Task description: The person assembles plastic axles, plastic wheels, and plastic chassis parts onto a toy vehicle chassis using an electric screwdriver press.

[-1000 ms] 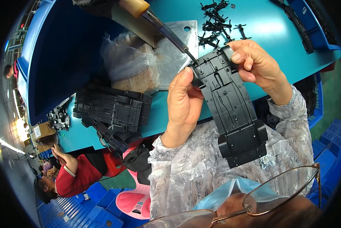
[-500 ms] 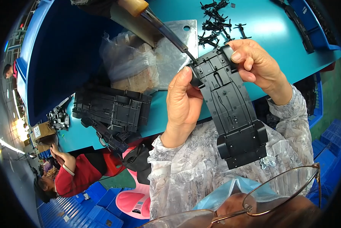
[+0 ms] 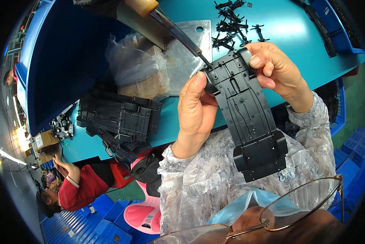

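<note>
Between my two hands is a black plastic toy-car chassis (image 3: pixel 249 110), its far end up near the soldering iron and its near end over my lap. My left hand (image 3: pixel 196 110) grips the chassis at the far left wheel arch, thumb pressed on top. At the far right wheel arch, my right hand (image 3: pixel 277 71) pinches the chassis between thumb and fingers. A soldering iron (image 3: pixel 178 34) with a yellowish handle slants down from above; its tip meets the chassis by the far left corner. Whether the tip presses into the plastic I cannot tell.
More black chassis (image 3: pixel 121 118) are stacked on the turquoise table (image 3: pixel 288 28) at left. Small black parts (image 3: pixel 231 24) lie at the back. A metal plate (image 3: pixel 190 40) and a plastic-wrapped block (image 3: pixel 144 69) sit beneath the iron. A co-worker in red (image 3: pixel 85 183) sits at left.
The chassis has shifted very slightly in my hands, its near end a touch to the right and down. Both hands keep their grip, and the iron's tip stays at the same corner.
</note>
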A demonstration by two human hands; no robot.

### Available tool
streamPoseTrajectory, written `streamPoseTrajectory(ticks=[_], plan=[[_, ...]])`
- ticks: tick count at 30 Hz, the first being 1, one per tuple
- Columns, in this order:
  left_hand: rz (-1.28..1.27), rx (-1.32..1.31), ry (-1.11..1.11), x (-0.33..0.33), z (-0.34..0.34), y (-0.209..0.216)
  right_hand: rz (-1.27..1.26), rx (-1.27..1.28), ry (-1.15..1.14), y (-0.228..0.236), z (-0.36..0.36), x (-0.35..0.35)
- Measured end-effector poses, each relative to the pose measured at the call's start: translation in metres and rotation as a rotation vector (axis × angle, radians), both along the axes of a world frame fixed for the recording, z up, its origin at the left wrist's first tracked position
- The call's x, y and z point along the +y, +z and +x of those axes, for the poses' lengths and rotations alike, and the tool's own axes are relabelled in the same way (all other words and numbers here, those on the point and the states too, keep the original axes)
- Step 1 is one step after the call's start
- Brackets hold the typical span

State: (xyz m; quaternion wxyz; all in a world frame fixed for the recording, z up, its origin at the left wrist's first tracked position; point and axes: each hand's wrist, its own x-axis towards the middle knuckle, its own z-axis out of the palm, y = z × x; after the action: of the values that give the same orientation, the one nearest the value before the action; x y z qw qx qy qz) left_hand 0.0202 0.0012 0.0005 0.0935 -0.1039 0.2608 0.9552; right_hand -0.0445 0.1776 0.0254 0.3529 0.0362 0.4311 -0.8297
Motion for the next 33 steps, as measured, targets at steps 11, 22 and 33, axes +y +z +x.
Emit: streamPoseTrajectory(ticks=[11,22,33], plan=[[0.009,-0.016,0.017,0.0014,0.0004,-0.0009,0.01,-0.007,-0.004,-0.0013,-0.0007,0.0003],[0.018,0.018,0.0,-0.0004,0.0017,-0.0016,0.008,-0.012,-0.008,0.0003,-0.0012,-0.0015],[0.046,0.012,0.01,-0.0014,0.0016,-0.0025,0.011,0.003,0.011,-0.0007,-0.0021,-0.0014]])
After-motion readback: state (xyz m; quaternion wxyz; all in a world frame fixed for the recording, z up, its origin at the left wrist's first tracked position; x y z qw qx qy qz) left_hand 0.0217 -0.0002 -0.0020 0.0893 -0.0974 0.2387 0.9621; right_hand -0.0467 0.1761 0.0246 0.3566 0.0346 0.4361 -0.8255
